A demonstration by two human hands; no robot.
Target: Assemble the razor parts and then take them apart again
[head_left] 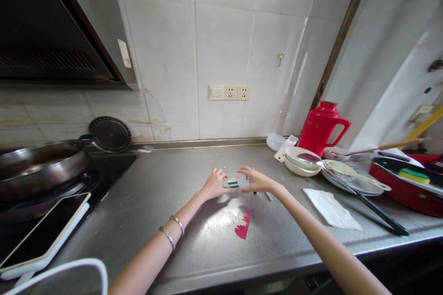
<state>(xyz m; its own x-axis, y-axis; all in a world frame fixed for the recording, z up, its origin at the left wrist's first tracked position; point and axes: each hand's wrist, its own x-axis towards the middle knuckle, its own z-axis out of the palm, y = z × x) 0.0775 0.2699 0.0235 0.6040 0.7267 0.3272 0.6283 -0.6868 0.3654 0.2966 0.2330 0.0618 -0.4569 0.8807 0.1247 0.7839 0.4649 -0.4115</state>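
My left hand and my right hand are held facing each other over the middle of the steel counter, fingers curved and apart. Between them are two short dark strips with silvery parts, too small to name for sure. Whether my fingertips touch anything there, I cannot tell. A thin silvery stick lies just under my right wrist, beside a small dark piece. Closer to me, a torn scrap of red material rests flat on the counter.
On the left stand a steel pan on the hob and a tablet-like device with a white cable. To the right are a red thermos jug, stacked bowls, a long-handled ladle, a white tissue and a red pan.
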